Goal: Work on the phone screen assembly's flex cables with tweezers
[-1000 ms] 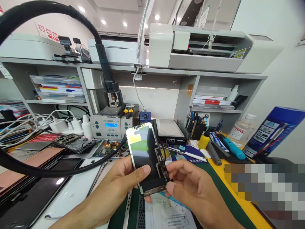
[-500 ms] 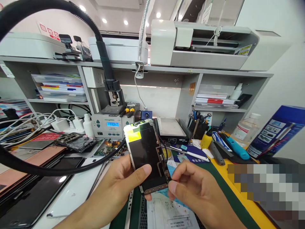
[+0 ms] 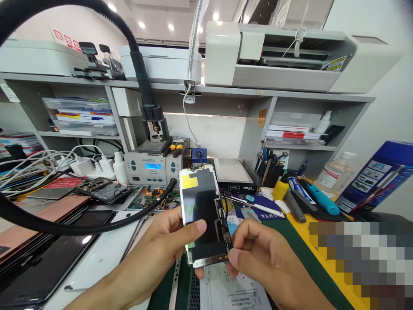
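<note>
A phone screen assembly (image 3: 201, 206), its back side facing me, is held upright and slightly tilted over the bench. A yellow sticker marks its upper left, and a flex cable runs along its right edge. My left hand (image 3: 171, 241) grips the left side, thumb across the black back and fingers behind. At the lower right corner my right hand (image 3: 254, 252) has thumb and forefinger pinched on the assembly's edge; any small part between these fingertips is hidden.
A soldering station (image 3: 151, 168) stands behind, with a thick black hose (image 3: 97, 228) looping across the left. Phones and a pink panel (image 3: 45, 219) lie at left. Tweezers, a yellow bottle (image 3: 280, 188), a teal-handled tool (image 3: 322, 199) and a clear bottle (image 3: 335, 174) sit at right.
The screen assembly has turned a little more upright and shifted slightly right, and the bright glare on its top left is gone. Both hands keep their hold.
</note>
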Available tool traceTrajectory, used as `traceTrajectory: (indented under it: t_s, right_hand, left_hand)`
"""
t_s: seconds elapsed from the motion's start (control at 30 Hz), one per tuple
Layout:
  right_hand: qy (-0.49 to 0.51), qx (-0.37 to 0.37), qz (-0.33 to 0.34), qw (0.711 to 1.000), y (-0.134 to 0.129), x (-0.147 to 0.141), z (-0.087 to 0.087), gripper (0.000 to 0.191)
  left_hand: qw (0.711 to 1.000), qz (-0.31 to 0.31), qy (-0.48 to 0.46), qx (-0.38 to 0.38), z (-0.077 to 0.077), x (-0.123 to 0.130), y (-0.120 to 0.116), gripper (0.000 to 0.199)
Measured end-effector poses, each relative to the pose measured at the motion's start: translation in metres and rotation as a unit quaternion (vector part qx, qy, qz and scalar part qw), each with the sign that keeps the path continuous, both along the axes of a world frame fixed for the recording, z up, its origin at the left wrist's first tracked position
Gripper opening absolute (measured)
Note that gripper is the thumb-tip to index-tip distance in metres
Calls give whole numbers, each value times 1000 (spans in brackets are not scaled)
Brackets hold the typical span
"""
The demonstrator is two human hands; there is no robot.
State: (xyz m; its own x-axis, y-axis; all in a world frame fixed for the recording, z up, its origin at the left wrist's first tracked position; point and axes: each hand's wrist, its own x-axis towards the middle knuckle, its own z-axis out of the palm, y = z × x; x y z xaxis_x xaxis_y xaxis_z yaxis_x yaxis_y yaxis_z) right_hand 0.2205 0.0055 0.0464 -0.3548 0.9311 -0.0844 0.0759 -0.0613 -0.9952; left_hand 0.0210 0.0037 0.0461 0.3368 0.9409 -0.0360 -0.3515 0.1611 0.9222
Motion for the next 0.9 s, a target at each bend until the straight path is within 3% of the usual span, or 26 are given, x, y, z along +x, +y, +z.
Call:
traceTrajectory:
  t_s: [0.33,0.6,0.73,0.9]
  right_hand:
    - [116,-45,64,990,10,7,-5,20]
    - [58,-45,70,995,12,6,-5,19]
    - [103,-96,98,985,15,5,-6,23]
    - [73,-136,115,981,16,4,-4,26]
  left_hand:
    - [1000,11,20,1,2,-1,1,20]
    - [999,27,35,-9,6,-1,1,18]
    - [999,15,38,-8,5,-2,1,20]
    - [999,22,32,-12,4,-2,1,21]
